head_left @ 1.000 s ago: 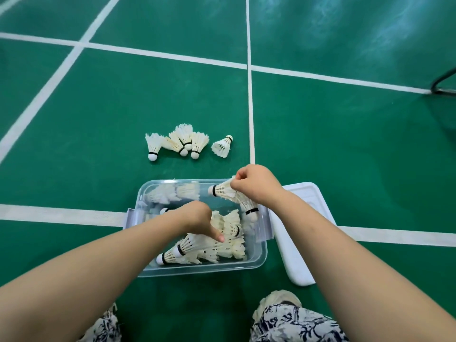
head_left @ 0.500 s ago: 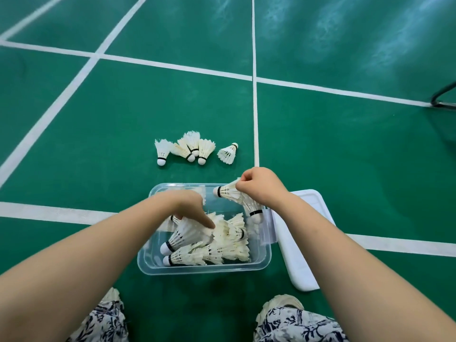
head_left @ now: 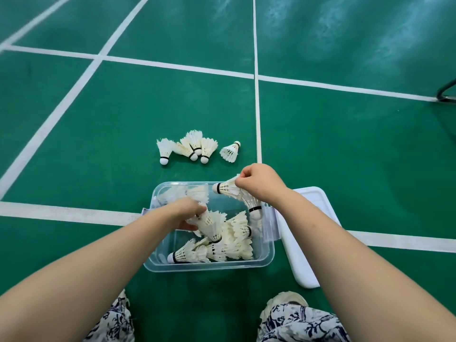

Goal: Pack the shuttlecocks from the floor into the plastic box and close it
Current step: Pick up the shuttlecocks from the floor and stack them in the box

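Observation:
A clear plastic box (head_left: 212, 266) stands on the green floor in front of me, with several white shuttlecocks (head_left: 229, 248) piled in its near right part. My left hand (head_left: 190, 211) is inside the box, closed on a shuttlecock (head_left: 209, 224) that lies on the pile. Over the box's far right corner my right hand (head_left: 260, 182) grips two shuttlecocks (head_left: 228, 190) by their feathers, one pointing left, one hanging down. Several more shuttlecocks (head_left: 192, 148) lie on the floor just beyond the box. The white lid (head_left: 298, 253) lies to the right of the box.
White court lines (head_left: 257, 107) cross the green floor. A dark metal stand foot (head_left: 446, 91) shows at the far right edge. My knees in patterned trousers (head_left: 296, 324) and my shoes are just below the box.
My left hand has turned a shuttlecock in the box so its cork points toward me, and now rests closed on it. My right hand has stayed over the corner with its two shuttlecocks.

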